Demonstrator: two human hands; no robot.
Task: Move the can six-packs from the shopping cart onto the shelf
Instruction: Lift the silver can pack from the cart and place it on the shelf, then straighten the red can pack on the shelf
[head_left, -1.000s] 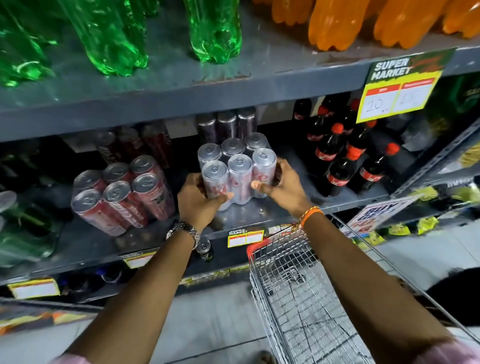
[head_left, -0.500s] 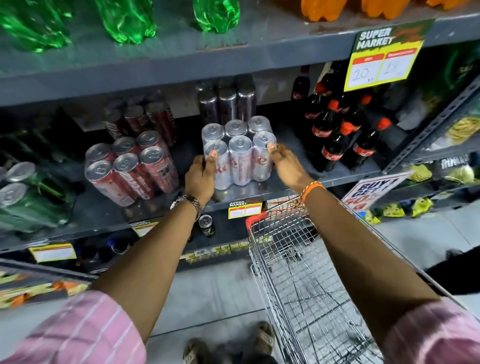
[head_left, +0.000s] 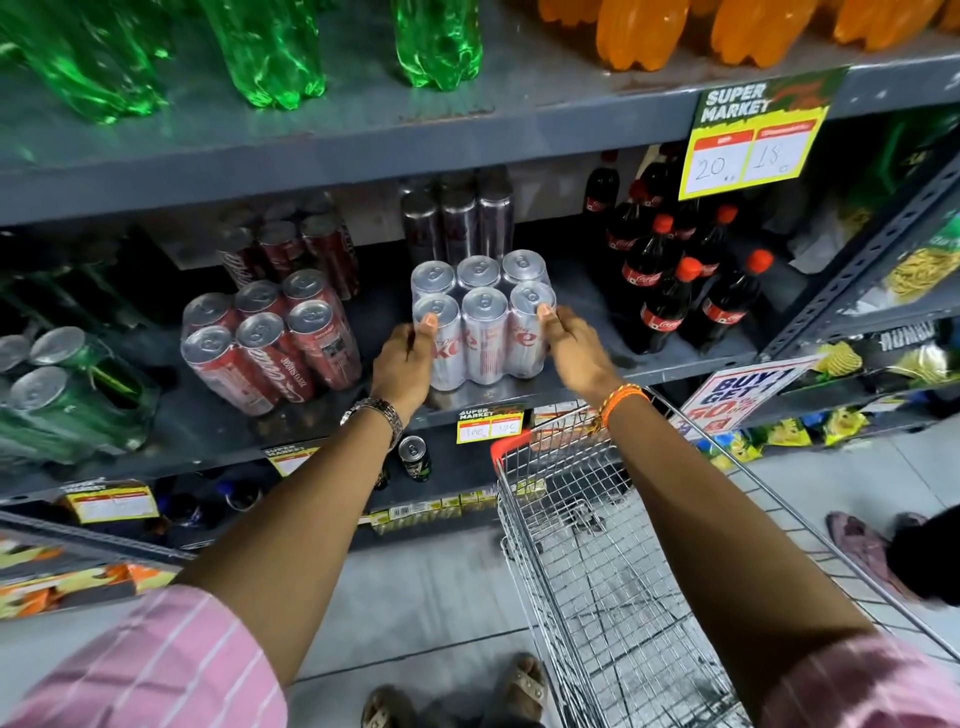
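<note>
Left hand (head_left: 402, 358) fingers lie flat against the left face of the silver six-pack (head_left: 482, 322), thumb tip up on the near-left can's rim; right hand (head_left: 574, 343) mirrors it on the right face, thumb tip on the near-right can's rim. Both hands press the pack between them, palms inward, neither curled underneath; whether they carry weight or only steady it, cannot tell. The pack stands upright on the middle shelf (head_left: 675, 358), base near the front lip, cans vertical, three across and two deep, so its long side runs left to right along the shelf edge. From the fingers, free shelf depth lies straight ahead: a darker row of cans (head_left: 457, 223) stands behind with a gap between. Red six-pack (head_left: 270, 338) sits tilted to the left, cola bottles (head_left: 675, 291) to the right, both apart from the silver pack. Shopping cart (head_left: 597, 545) is below the right forearm; no six-pack visible in it. Judgement: pack placed; likely next a push back or a let-go.
</note>
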